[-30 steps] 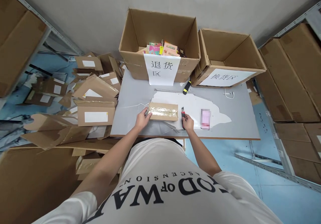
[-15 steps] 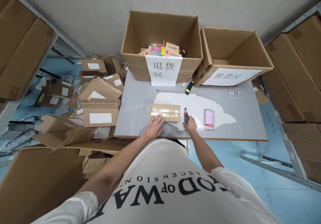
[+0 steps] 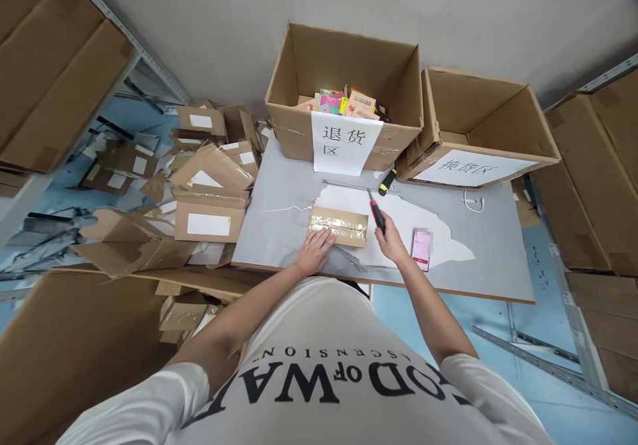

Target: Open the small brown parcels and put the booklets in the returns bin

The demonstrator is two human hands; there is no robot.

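A small cardboard box [image 3: 346, 222] sealed with shiny tape lies on the grey table. My left hand [image 3: 314, 251] rests flat on its near left corner, fingers stretched out. To the right of the box, my right hand [image 3: 390, 239] is closed around a red-and-black box cutter [image 3: 377, 213], whose tip points away from me, slightly left. Beneath the box and cutter is a worn white patch [image 3: 428, 222] on the tabletop. A phone [image 3: 421, 259] with a pink screen lies right of my right wrist.
Two large open cartons with paper signs stand at the back: the left carton [image 3: 294, 139] holds colourful small packs. A black-and-yellow cutter [image 3: 387, 182] lies before them. Opened boxes [image 3: 209, 209] pile up left of the table [image 3: 498, 272]. A white cord loop [image 3: 473, 202] lies at right.
My right hand has lifted the box cutter and moved slightly up and right, tilting its tip leftward. My left hand stays on the box. The whole view has shifted and turned a little.
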